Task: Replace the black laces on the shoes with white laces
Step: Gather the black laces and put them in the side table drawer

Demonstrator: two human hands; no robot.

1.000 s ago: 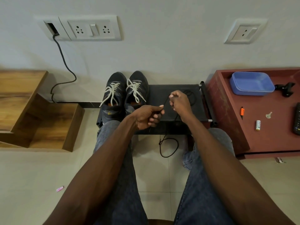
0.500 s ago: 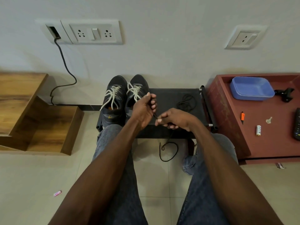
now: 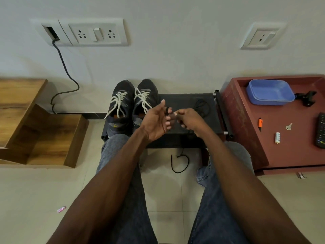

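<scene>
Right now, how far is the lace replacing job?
Done: both shoes carry white laces. In hand: the left hand and right hand wind a black lace, its tail hanging to the floor. Left: putting it beside the other black lace on the bench, perhaps.

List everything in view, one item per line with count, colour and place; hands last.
shoes: 2, dark with white laces, black stand's left end
coiled lace: 1, black, on stand
black stand: 1, by wall
red cabinet: 1, right
tub: 1, blue, on cabinet
key: 1, silver, on cabinet
battery: 1, white, on cabinet
wooden steps: brown, left
left hand: black lace wound on fingers
right hand: pinches same lace
</scene>
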